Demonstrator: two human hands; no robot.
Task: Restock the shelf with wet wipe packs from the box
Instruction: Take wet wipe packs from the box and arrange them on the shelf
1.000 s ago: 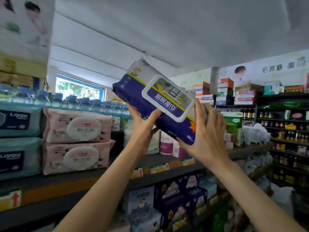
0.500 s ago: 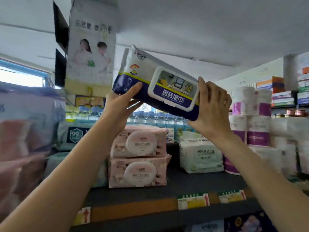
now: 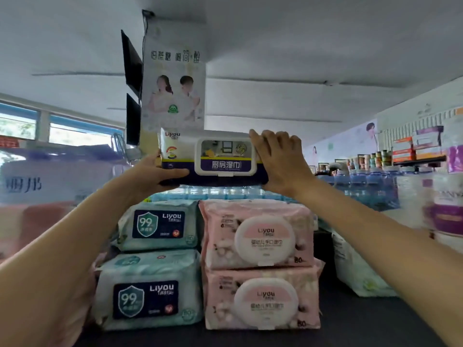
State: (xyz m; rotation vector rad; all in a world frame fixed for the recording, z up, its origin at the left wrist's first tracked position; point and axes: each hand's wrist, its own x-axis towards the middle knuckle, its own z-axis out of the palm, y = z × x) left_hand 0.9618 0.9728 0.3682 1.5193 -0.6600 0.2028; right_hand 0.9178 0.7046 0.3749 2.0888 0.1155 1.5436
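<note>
head cam: shop aisle, dark shelf (image 3: 350, 321) under a white ceiling, hanging poster (image 3: 175, 78) up top | teal packs (image 3: 150, 289) stacked left, pink packs (image 3: 260, 296) right | white-and-navy plastic wet wipe pack (image 3: 215, 156) held level above both stacks | left hand (image 3: 155, 175) and right hand (image 3: 278, 161) apart, each gripping one end

I have one view only, from the head camera, so nothing is shared with a second one. It looks forward and tilted upward, taking in the ceiling (image 3: 300, 33) from 10 to 2 o'clock. It sits close to the shelf (image 3: 375, 329), whose dark board fills the 6 o'clock edge. Both forearms enter from 7 and 5 o'clock. The wide lens bends the aisle at 3 o'clock.
</note>
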